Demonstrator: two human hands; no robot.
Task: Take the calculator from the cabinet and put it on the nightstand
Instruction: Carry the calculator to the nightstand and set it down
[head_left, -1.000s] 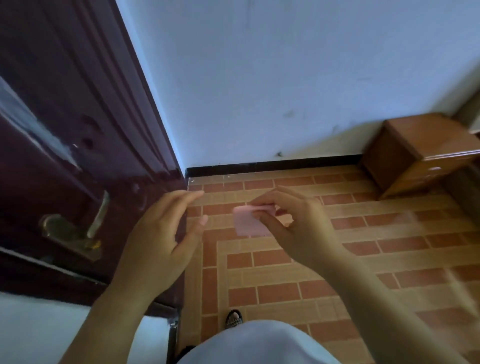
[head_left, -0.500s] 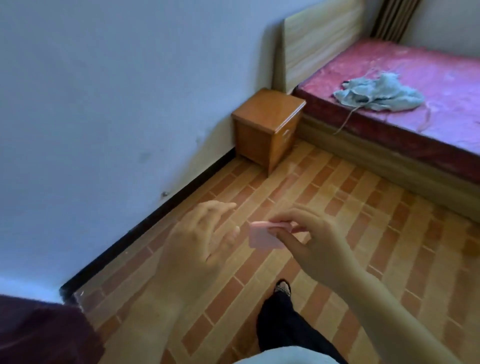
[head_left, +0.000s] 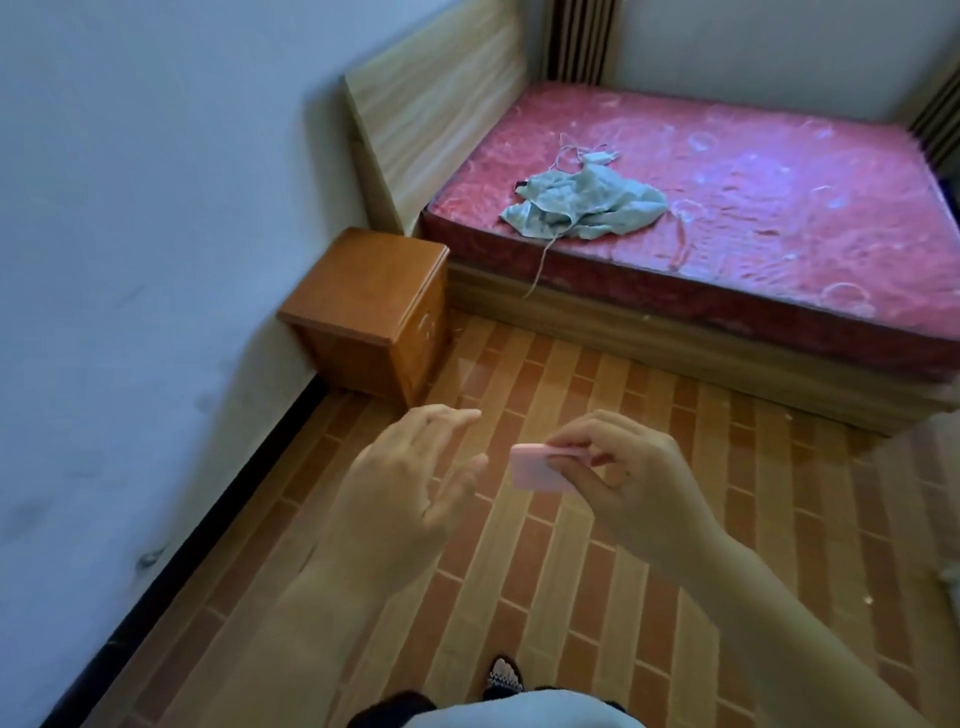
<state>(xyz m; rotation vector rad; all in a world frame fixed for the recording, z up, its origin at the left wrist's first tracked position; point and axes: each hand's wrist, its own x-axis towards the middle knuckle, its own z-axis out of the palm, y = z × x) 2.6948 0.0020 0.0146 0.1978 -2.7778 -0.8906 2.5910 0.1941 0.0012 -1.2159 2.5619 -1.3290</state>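
My right hand (head_left: 634, 483) pinches a small pink calculator (head_left: 535, 470) by its right edge, holding it in the air over the brick-patterned floor. Only its plain pink back shows. My left hand (head_left: 410, 483) hovers just left of the calculator with fingers spread, holding nothing and not touching it. The orange-brown wooden nightstand (head_left: 371, 283) stands against the white wall ahead and to the left, beside the bed; its top is bare. The cabinet is out of view.
A bed with a pink mattress (head_left: 753, 197) fills the upper right, with a wooden headboard (head_left: 436, 109). A crumpled grey cloth (head_left: 582, 205) and a white cable (head_left: 576, 153) lie on it. My foot (head_left: 503, 678) shows at the bottom, on the tiled floor (head_left: 597, 571).
The view swung right, away from the dark cabinet door towards the bed, and the nightstand has come closer. My hands keep their pose, the right one still holding the calculator.
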